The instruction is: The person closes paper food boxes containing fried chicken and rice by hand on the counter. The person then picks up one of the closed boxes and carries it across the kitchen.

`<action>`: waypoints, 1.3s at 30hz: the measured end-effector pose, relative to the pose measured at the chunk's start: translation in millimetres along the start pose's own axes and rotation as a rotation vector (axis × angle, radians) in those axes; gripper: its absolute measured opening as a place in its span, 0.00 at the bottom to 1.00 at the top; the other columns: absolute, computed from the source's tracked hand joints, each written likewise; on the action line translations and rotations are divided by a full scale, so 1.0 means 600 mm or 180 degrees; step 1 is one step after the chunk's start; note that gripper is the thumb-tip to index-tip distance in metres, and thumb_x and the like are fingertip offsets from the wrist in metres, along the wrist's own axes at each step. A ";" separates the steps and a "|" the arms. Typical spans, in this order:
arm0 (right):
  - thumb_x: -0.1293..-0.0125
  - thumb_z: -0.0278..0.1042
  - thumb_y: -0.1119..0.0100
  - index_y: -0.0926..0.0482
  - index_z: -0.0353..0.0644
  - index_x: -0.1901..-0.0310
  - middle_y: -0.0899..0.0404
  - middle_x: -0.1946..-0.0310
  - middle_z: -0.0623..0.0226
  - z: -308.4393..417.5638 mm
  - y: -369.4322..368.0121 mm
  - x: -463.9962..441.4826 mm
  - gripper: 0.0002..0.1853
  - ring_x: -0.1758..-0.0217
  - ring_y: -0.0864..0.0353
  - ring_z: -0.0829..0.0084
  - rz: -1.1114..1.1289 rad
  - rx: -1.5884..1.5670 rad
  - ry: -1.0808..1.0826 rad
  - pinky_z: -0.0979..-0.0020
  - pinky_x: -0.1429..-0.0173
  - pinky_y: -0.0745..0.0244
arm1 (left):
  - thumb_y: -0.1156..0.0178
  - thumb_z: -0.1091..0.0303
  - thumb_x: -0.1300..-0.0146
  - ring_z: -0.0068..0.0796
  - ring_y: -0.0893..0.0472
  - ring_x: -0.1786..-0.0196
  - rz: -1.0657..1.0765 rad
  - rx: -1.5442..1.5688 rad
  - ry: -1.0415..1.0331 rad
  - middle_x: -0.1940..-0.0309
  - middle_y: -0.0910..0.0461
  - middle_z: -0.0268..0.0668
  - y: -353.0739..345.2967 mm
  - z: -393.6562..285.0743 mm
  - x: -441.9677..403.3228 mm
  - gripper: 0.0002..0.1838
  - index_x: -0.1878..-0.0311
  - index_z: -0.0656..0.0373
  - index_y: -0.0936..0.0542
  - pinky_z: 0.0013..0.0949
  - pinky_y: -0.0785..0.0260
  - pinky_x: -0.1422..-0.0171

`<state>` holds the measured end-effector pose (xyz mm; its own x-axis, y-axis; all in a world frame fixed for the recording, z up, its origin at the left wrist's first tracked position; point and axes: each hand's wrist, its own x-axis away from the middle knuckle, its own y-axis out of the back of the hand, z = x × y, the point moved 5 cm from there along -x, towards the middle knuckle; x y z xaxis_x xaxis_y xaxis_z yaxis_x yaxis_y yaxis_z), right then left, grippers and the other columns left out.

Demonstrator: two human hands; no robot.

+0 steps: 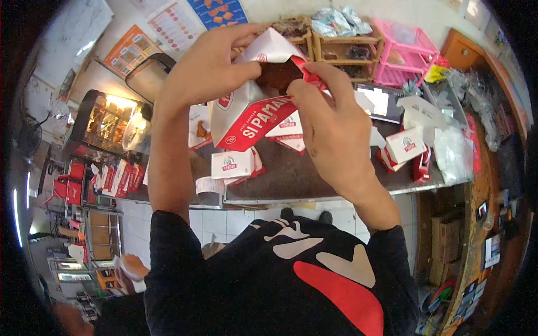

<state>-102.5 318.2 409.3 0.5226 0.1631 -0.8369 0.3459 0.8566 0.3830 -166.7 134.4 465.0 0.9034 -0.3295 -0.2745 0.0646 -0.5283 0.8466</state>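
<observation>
A red and white cardboard food box [252, 126] marked "SI PAMAN" is held up over the counter, its top partly open. Something brown shows inside, too dark to name surely. My left hand [204, 70] grips the white upper left side, thumb at the opening. On the opposite side, my right hand [335, 126] pinches the red-edged flap. Below, a small closed box [232, 163] lies near a curled paper slip [209, 185]. Behind my left wrist, a brown fried piece [202, 130] sits in another open box.
Along the dark counter [280, 176] stand more boxes [404, 147], plastic bags [455, 154] and a tablet [381, 102]. A lit food warmer [109, 123] is at left. Wicker shelves [347, 53] and a pink rack [400, 53] line the back. Another person's hand [134, 266] shows lower left.
</observation>
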 end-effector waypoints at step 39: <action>0.53 0.25 0.36 0.18 0.40 0.65 0.21 0.57 0.49 0.055 0.091 0.097 0.10 0.51 0.19 0.42 -0.0578 -0.0618 0.0974 0.64 0.56 0.16 | 0.34 0.70 0.56 0.48 0.20 0.43 -0.0967 -0.0840 -0.0422 0.43 0.23 0.55 -0.012 -0.218 0.163 0.43 0.34 0.73 0.36 0.41 0.31 0.38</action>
<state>-27.3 358.4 394.4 0.2001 0.1137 -0.9732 0.2423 0.9566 0.1616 -23.1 208.3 491.6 0.7654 -0.2966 -0.5712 0.4414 -0.4039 0.8012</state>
